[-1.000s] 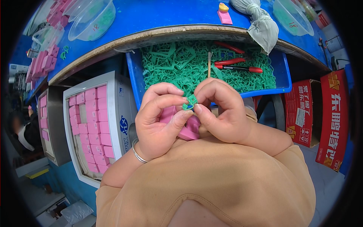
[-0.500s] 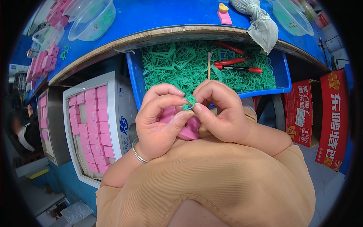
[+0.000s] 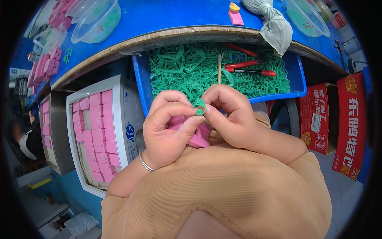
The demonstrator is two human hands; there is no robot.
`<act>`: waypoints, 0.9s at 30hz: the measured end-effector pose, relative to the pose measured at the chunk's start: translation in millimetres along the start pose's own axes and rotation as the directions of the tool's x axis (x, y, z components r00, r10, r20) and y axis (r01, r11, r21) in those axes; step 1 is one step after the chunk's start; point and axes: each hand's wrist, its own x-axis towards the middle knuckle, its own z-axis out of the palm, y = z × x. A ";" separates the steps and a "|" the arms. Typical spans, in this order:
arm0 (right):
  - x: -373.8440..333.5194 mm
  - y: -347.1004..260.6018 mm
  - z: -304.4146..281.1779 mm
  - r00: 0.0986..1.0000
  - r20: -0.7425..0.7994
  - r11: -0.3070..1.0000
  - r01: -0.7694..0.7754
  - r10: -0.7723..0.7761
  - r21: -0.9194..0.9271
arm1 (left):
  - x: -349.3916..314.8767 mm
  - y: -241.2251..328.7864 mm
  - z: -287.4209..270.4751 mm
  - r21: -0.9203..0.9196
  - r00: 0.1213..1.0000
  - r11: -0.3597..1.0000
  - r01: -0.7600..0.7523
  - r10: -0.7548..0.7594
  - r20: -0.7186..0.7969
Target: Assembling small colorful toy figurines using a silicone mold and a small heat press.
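Note:
Between my two hands is a small green openwork piece [image 3: 199, 106], possibly a wax casting pattern, held up in front of my chest. My left hand [image 3: 165, 129] pinches it from the left with thumb and fingers. From the other side my right hand [image 3: 230, 119] grips it between thumb and forefinger. Beneath the hands, partly hidden by them, a pink block-like object [image 3: 200, 136] lies against my lap. Just beyond, a blue drawer-like tray [image 3: 278, 96] is filled with green scraps [image 3: 179, 67]. Red-handled pliers [image 3: 242, 65], a red-and-black pen [image 3: 252, 72] and a thin wooden stick [image 3: 219, 68] rest on the scraps.
A blue tabletop [image 3: 179, 14] spans the far side, bearing a clear plastic bowl [image 3: 97, 24], a grey cloth bundle [image 3: 274, 30] and a pink block with a yellow top [image 3: 235, 16]. To the left stands a white-framed box [image 3: 75, 139] of pink blocks. Red cartons [image 3: 318, 119] are at the right.
The green piece has turned slightly between my fingertips, and my right fingers have shifted a little to the left. Everything else looks the same.

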 end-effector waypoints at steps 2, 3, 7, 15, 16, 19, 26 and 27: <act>0.6 1.2 0.5 1.000 0.008 1.000 -0.005 0.005 -0.010 | -1.2 -0.9 -0.3 0.020 1.000 1.000 -0.010 0.010 -0.004; 0.2 2.0 0.3 1.000 -0.002 1.000 0.006 -0.006 -0.026 | -1.5 -0.8 0.6 0.004 1.000 1.000 0.000 0.000 -0.013; -0.3 0.0 0.9 0.988 -0.110 0.993 0.100 -0.107 -0.069 | -0.2 0.5 2.0 -0.008 1.000 1.000 0.005 -0.005 -0.024; 3.3 -8.0 -6.0 0.908 0.034 0.846 0.403 -0.418 -0.348 | 0.0 1.6 2.0 -0.004 1.000 1.000 0.007 -0.007 -0.026; 3.4 -8.5 -6.0 0.907 0.036 0.841 0.403 -0.419 -0.361 | 0.0 1.9 2.0 -0.006 1.000 1.000 0.011 -0.011 -0.019; 3.6 -8.8 -6.1 0.915 0.033 0.844 0.385 -0.403 -0.374 | 0.1 0.9 1.4 0.000 1.000 1.000 0.001 -0.001 -0.012; 3.6 -8.2 -6.6 0.918 0.035 0.839 0.377 -0.396 -0.391 | 0.6 0.3 1.2 -0.002 1.000 1.000 -0.003 0.003 -0.006; 3.5 -7.5 -6.9 0.918 0.038 0.839 0.378 -0.396 -0.392 | 0.5 0.0 1.2 0.000 1.000 1.000 -0.007 0.007 -0.006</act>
